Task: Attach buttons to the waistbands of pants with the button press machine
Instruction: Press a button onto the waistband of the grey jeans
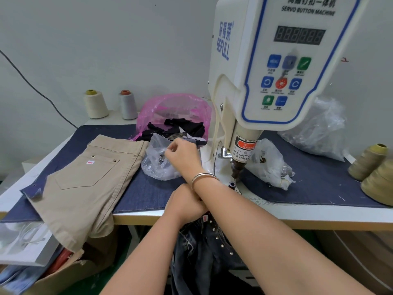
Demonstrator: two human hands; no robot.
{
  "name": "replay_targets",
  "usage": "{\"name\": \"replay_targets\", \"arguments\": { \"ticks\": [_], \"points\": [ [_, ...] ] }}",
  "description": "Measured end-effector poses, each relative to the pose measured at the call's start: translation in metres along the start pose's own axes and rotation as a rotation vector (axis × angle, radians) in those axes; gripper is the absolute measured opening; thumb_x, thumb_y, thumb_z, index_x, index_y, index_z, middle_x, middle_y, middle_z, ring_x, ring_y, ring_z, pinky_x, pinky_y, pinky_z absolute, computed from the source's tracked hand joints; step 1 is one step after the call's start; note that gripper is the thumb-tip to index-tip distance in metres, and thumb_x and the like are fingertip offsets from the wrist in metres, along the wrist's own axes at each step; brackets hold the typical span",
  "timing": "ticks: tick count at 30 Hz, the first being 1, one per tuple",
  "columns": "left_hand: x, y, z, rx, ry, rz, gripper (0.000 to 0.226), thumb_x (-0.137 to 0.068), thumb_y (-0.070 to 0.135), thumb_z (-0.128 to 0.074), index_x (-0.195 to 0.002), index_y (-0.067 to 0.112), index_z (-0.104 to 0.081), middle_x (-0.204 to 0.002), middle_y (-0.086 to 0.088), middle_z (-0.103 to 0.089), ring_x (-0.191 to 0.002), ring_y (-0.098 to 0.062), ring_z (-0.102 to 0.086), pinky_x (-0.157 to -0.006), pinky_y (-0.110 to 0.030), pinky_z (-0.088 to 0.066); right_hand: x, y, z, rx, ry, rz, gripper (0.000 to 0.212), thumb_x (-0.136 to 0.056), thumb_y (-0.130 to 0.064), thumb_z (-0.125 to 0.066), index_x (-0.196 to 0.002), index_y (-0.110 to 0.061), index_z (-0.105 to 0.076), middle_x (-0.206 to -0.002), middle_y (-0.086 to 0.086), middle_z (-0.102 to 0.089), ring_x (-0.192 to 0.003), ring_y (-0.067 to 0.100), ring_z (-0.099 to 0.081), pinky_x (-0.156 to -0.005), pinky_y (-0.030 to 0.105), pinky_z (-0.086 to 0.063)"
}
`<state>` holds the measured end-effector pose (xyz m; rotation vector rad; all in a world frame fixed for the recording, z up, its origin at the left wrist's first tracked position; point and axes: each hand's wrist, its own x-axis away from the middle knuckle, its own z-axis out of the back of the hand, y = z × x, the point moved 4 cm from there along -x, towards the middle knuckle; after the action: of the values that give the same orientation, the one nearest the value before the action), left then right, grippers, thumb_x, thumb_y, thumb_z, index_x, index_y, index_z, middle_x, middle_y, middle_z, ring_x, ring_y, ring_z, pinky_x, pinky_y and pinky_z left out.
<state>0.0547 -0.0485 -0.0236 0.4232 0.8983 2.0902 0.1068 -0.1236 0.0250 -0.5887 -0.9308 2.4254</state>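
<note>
Over button bag (157, 165) — right hand (182, 156), fingertips pinched

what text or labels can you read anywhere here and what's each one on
"SERVO BUTTON MACHINE": top of the button press machine, under Chinese characters too blurred to read.
"BEFULL": blue, down the machine's left side, under more Chinese characters.
"WARNING", "TAKE CARE OF YOUR FINGER", partly cut off: warning label on the press head.
"MENU": seemingly, on the blue panel button; other button captions too small.
Display: unlit.
Red tag on the khaki pants: unreadable.

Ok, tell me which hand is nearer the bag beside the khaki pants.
Right. The right hand pinches the bag; the left hand sits back at the table edge, by dark pants.
</note>
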Motion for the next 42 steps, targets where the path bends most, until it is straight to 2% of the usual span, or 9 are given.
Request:
{"name": "replay_targets", "arguments": {
  "ticks": [1, 3, 7, 11, 15, 20, 27, 31, 42],
  "points": [
    [-0.001, -0.001, 0.000, 0.009, 0.010, -0.034, 0.031, -0.057, 0.053, -0.043, -0.061, 0.026, -0.058, -0.065, 0.004, -0.063, -0.069, -0.025, -0.059, -0.064, -0.036, -0.049, 0.008, 0.000, 0.010, -0.128, 0.025, -0.005, 0.008, -0.083, -0.016, -0.059, -0.086, -0.013, -0.066, -0.084, -0.002, -0.067, -0.082, 0.015, -0.061, -0.069, 0.020, -0.039],
    [-0.002, -0.003, 0.001, 0.027, 0.014, -0.049, 0.033, -0.052, 0.057, -0.042, -0.050, 0.024, -0.045, -0.049, 0.006, -0.051, -0.055, -0.019, -0.048, -0.055, -0.035, -0.041, 0.033, -0.002, 0.030, -0.309, 0.050, 0.023, 0.005, -0.082, -0.012, -0.061, -0.081, -0.016, -0.064, -0.073, -0.009, -0.063, -0.071, 0.009, -0.059, -0.065, 0.017, -0.042],
    [-0.005, -0.001, -0.002, -0.087, 0.009, -0.129, 0.045, -0.056, 0.057, -0.031, -0.066, 0.022, -0.057, -0.063, 0.006, -0.059, -0.069, -0.021, -0.057, -0.059, -0.035, -0.044, 0.109, 0.019, 0.058, -0.642, 0.005, -0.055, 0.011, -0.077, -0.014, -0.059, -0.073, -0.024, -0.057, -0.059, -0.010, -0.058, -0.054, 0.010, -0.057, -0.057, 0.019, -0.045],
    [-0.004, -0.001, -0.001, -0.026, 0.056, -0.126, 0.005, -0.060, 0.043, -0.047, -0.060, 0.038, -0.050, -0.055, 0.011, -0.053, -0.063, -0.016, -0.051, -0.061, -0.034, -0.043, 0.166, 0.066, 0.086, -0.922, 0.021, -0.228, 0.018, -0.086, -0.005, -0.053, -0.074, -0.018, -0.054, -0.051, 0.001, -0.050, -0.045, 0.012, -0.041, -0.044, 0.020, -0.034],
    [-0.005, -0.001, -0.002, -0.006, 0.053, -0.107, 0.002, -0.061, 0.037, -0.048, -0.059, 0.035, -0.048, -0.053, 0.011, -0.051, -0.060, -0.015, -0.048, -0.061, -0.036, -0.044, 0.155, 0.089, 0.106, -1.094, 0.135, -0.307, 0.020, -0.090, 0.000, -0.053, -0.078, -0.015, -0.056, -0.055, -0.002, -0.044, -0.048, 0.010, -0.037, -0.041, 0.020, -0.029],
    [-0.002, -0.001, -0.003, 0.008, 0.048, -0.110, 0.005, -0.061, 0.036, -0.048, -0.061, 0.040, -0.050, -0.053, 0.016, -0.051, -0.058, -0.013, -0.045, -0.059, -0.033, -0.040, 0.132, 0.091, 0.104, -0.986, 0.158, -0.304, 0.029, -0.086, -0.009, -0.064, -0.066, -0.030, -0.065, -0.058, -0.005, -0.041, -0.053, 0.008, -0.036, -0.044, 0.018, -0.031],
    [-0.005, -0.004, -0.003, 0.003, 0.057, -0.110, 0.006, -0.060, 0.036, -0.049, -0.059, 0.031, -0.047, -0.052, 0.011, -0.050, -0.058, -0.014, -0.046, -0.058, -0.033, -0.040, 0.132, 0.105, 0.104, -0.792, 0.112, -0.283, 0.007, -0.081, -0.027, -0.070, -0.075, -0.028, -0.071, -0.052, -0.009, -0.041, -0.048, 0.007, -0.031, -0.046, 0.015, -0.032],
    [-0.005, -0.004, -0.003, 0.006, 0.062, -0.115, 0.005, -0.060, 0.036, -0.049, -0.058, 0.032, -0.047, -0.051, 0.012, -0.050, -0.058, -0.014, -0.046, -0.059, -0.034, -0.042, 0.127, 0.105, 0.101, -0.663, 0.103, -0.249, 0.004, -0.080, -0.033, -0.071, -0.077, -0.030, -0.072, -0.051, -0.018, -0.050, -0.046, -0.002, -0.044, -0.049, 0.009, -0.035],
    [-0.005, -0.006, -0.002, 0.030, 0.056, -0.109, 0.006, -0.060, 0.036, -0.049, -0.058, 0.031, -0.046, -0.050, 0.013, -0.049, -0.057, -0.014, -0.045, -0.058, -0.034, -0.041, 0.117, 0.096, 0.121, -0.238, 0.134, 0.095, 0.025, -0.083, -0.014, -0.070, -0.071, -0.036, -0.065, -0.075, -0.004, -0.054, -0.063, 0.002, -0.045, -0.062, 0.011, -0.038]
  ]
}}
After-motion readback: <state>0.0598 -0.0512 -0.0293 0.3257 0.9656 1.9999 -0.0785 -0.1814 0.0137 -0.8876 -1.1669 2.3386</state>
